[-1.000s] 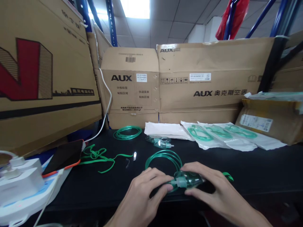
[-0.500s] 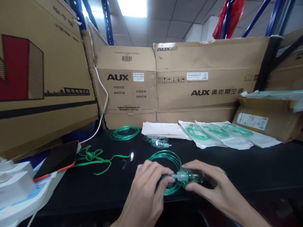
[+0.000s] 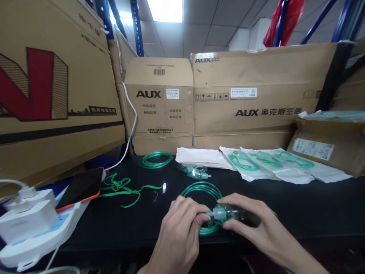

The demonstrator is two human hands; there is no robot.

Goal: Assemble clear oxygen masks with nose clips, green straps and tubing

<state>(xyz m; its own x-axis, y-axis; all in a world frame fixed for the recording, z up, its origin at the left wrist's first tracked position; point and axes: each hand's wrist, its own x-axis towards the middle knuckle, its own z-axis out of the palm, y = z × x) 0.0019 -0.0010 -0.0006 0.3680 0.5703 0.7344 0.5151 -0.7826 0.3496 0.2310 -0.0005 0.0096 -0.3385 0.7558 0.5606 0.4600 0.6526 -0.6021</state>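
My left hand (image 3: 182, 224) pinches the end of a coiled green tube (image 3: 203, 186) between thumb and forefinger. My right hand (image 3: 253, 217) is closed round a clear green oxygen mask (image 3: 232, 213), whose pale connector (image 3: 219, 213) points left at the pinched tube end. Tube end and connector meet in front of me, over the coil; how far one sits in the other I cannot tell. Part of the mask is hidden by my right fingers. Behind the coil lies a second clear mask (image 3: 196, 172) with a pale connector, its body crumpled-looking.
Another green tube coil (image 3: 155, 160), a tangled green strap (image 3: 119, 186) and a small metal strip (image 3: 164, 188) lie on the black table (image 3: 114, 228). White packets (image 3: 242, 161) line the back. A phone (image 3: 81, 188) and power strip (image 3: 37, 243) stand left; cardboard boxes (image 3: 265, 87) wall the rear.
The whole view has shifted slightly, so the background sits further right. Both hands keep their grips on the tube and mask, with the tube end and connector still together.
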